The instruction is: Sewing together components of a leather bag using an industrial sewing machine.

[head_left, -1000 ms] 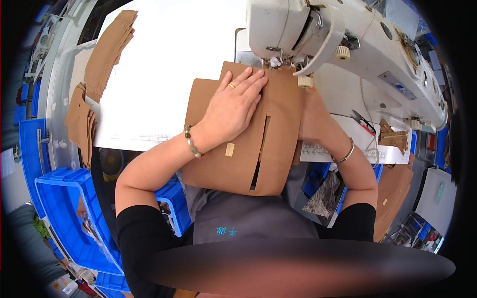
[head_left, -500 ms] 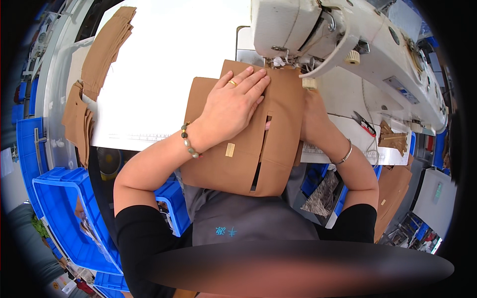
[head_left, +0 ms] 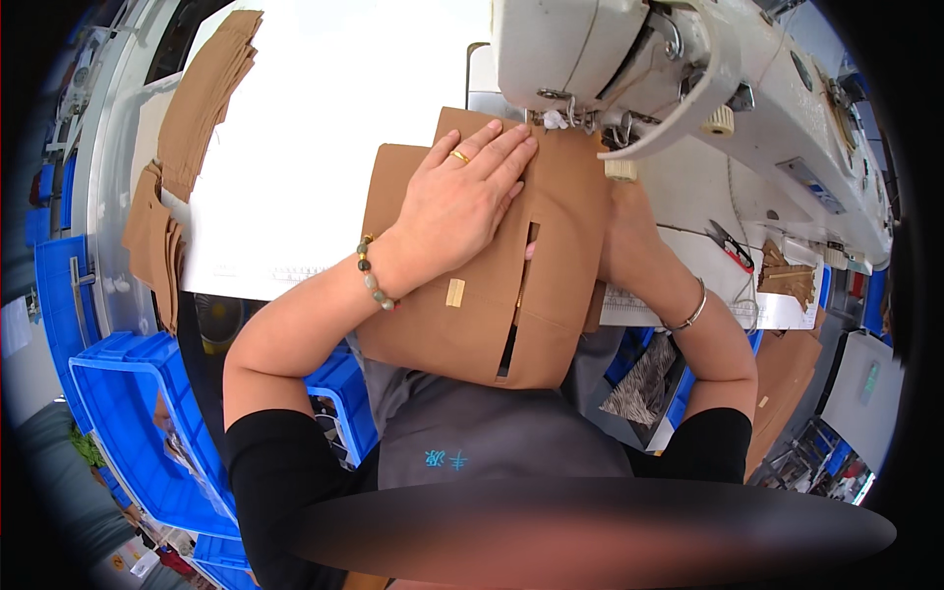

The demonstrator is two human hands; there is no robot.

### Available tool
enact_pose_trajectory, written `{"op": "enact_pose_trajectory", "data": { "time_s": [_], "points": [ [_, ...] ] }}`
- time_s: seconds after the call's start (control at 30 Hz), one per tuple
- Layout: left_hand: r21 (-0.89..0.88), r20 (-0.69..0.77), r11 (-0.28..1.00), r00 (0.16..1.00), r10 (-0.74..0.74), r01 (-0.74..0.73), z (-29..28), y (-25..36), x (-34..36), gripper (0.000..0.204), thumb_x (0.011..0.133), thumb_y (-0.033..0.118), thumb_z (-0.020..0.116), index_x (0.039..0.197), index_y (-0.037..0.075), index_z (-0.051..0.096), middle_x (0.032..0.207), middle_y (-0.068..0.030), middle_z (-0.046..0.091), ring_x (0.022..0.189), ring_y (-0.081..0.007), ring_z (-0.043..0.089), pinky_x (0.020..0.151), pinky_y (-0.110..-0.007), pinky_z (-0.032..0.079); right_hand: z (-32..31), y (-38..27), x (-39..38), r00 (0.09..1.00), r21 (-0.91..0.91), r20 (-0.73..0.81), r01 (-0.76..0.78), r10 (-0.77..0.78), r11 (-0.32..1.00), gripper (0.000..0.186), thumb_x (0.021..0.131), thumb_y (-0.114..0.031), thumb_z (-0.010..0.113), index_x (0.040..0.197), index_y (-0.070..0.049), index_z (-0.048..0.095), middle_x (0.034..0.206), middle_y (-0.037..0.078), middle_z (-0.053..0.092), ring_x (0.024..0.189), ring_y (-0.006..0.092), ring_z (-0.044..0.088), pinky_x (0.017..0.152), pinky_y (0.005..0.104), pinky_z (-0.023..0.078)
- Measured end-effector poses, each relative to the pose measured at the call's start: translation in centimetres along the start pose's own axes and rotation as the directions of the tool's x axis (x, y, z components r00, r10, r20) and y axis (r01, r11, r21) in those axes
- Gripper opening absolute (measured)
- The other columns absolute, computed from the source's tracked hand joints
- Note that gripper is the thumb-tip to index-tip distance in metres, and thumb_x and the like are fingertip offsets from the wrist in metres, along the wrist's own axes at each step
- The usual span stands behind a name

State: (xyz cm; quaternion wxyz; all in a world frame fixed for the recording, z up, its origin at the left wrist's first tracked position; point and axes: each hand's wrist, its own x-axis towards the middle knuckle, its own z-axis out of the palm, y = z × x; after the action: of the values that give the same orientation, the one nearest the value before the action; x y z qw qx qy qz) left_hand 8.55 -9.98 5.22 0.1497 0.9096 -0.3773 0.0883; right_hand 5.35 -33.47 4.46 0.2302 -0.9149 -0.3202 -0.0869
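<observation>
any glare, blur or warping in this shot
Head view: the white tabletop is washed out to near-pure white; head view: the large blue bin at left bows with the fisheye curve; head view: a smeared oval hides part of the bottom, while the brown panel looks fairly sharp.

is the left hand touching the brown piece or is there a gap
Touching: the head view shows the left hand lying palm down on the brown piece, fingers stretched across its upper part.

There are two hands [head_left: 457, 206] [head_left: 629, 231], one slotted panel [head_left: 492, 285], one sewing machine [head_left: 565, 59], two bracelets [head_left: 364, 265] [head_left: 700, 305] and one ring [head_left: 459, 155].
</observation>
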Motion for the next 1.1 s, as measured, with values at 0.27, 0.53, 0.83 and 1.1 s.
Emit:
{"op": "enact_pose_trajectory", "data": {
  "time_s": [0.27, 0.53, 0.83, 1.1],
  "points": [
    [0.018, -0.014, 0.999, 0.999, -0.031, 0.031, 0.8, -2.1, 1.8, 0.045, 0.104, 0.026, 0.055, 0.145, 0.007, 0.057, 0.15, -0.0099, 0.057, 0.141, -0.0284, 0.052, 0.115, -0.052, 0.042, 0.1, 0.1, 0.1, 0.999, -0.102, 0.047, 0.031, -0.027, 0.994, 0.05, 0.081, -0.028, 0.071, 0.126, -0.006, 0.067, 0.126, 0.015, 0.069, 0.117, 0.0339, 0.065, 0.111, 0.0685, 0.034],
    [-0.024, -0.084, 0.998, 0.995, -0.062, 0.06, 1.8, -4.5, 5.1, 0.035, 0.103, 0.028, 0.058, 0.132, 0.01, 0.064, 0.142, -0.0095, 0.063, 0.136, -0.031, 0.056, 0.112, -0.052, 0.044, -0.5, -0.2, 0.3, 0.998, 0.066, 0.052, -0.041, 0.037, 0.997, 0.058, 0.083, -0.045, 0.074, 0.126, -0.007, 0.069, 0.12, 0.015, 0.071, 0.119, 0.0343, 0.064, 0.112, 0.0698, 0.03],
    [-0.016, -0.047, 0.998, 0.997, -0.058, 0.057, 1.0, -4.8, 5.1, 0.038, 0.102, 0.029, 0.06, 0.132, 0.007, 0.064, 0.14, -0.009, 0.064, 0.134, -0.03, 0.057, 0.112, -0.05, 0.045, -0.5, -0.3, 0.3, 0.997, 0.024, 0.069, -0.038, 0.036, 0.999, 0.06, 0.082, -0.053, 0.076, 0.122, -0.009, 0.071, 0.117, 0.01, 0.073, 0.113, 0.031, 0.066, 0.111, 0.0649, 0.034],
    [-0.093, 0.021, 0.995, 0.999, 0.038, -0.036, -0.1, -1.7, 0.3, 0.049, 0.103, 0.026, 0.061, 0.148, 0.009, 0.054, 0.149, -0.0097, 0.057, 0.144, -0.0282, 0.048, 0.118, -0.056, 0.037, -0.4, -0.6, 0.4, 0.998, 0.006, 0.045, -0.035, 0.035, 0.999, 0.063, 0.08, -0.056, 0.075, 0.123, -0.01, 0.071, 0.119, 0.009, 0.075, 0.117, 0.0289, 0.067, 0.113, 0.0669, 0.031]
  ]
}}
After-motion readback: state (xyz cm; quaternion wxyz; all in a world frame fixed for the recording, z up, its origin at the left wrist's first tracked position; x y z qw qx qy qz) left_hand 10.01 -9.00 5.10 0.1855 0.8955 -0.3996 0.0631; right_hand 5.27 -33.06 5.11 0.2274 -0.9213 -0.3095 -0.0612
